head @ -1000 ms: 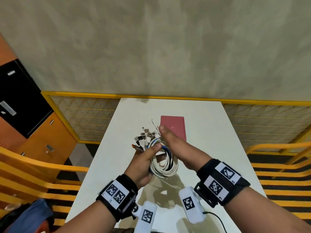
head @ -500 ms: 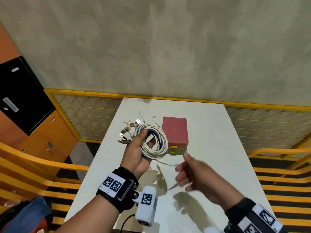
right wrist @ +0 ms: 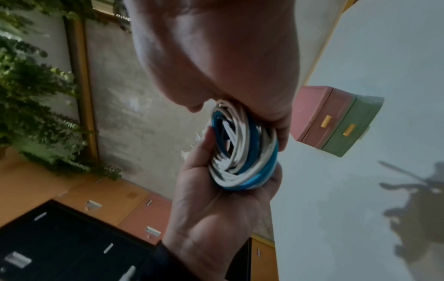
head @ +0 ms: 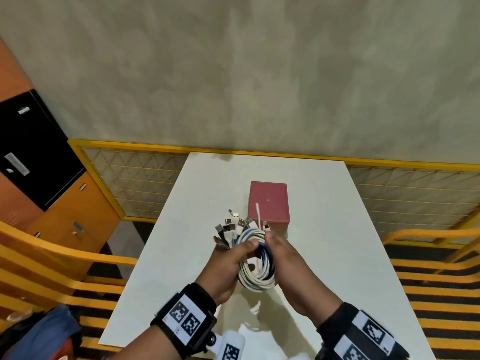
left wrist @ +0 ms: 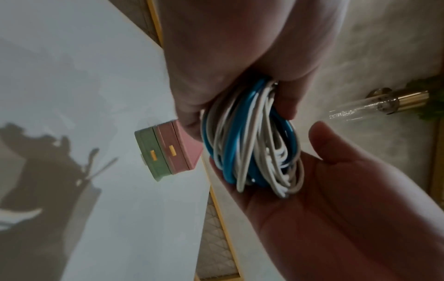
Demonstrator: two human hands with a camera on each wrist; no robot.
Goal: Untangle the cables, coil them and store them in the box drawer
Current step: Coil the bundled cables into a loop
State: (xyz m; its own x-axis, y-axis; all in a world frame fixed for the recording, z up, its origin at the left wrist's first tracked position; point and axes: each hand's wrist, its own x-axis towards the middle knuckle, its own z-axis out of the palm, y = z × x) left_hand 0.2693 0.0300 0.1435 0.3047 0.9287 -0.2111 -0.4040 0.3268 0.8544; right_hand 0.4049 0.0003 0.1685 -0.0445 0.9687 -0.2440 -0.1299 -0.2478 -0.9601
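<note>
Above the white table [head: 324,255] I hold a coil of white and blue cables [head: 257,274] between both hands. My left hand [head: 233,258] grips the coil's left side, thumb across its top. Several loose plug ends [head: 231,228] fan out above that hand. My right hand [head: 283,255] cups the coil's right side, fingers curled round the strands; one thin cable end [head: 257,214] sticks up by its fingertips. In the left wrist view the coil [left wrist: 252,142] lies against the right palm [left wrist: 336,209]. The pink and green drawer box [head: 268,203] stands just beyond, both drawers shut [right wrist: 336,123].
Yellow mesh railing [head: 145,183] borders the table's far and left edges, with yellow bars [head: 428,268] to the right. Orange and black cabinets [head: 52,165] stand at the left. A blue cloth [head: 44,331] lies at the lower left.
My right hand, which had drawn back toward me with a thin strand, has come back up to the coil's right side. The coil has dropped lower and nearer to me.
</note>
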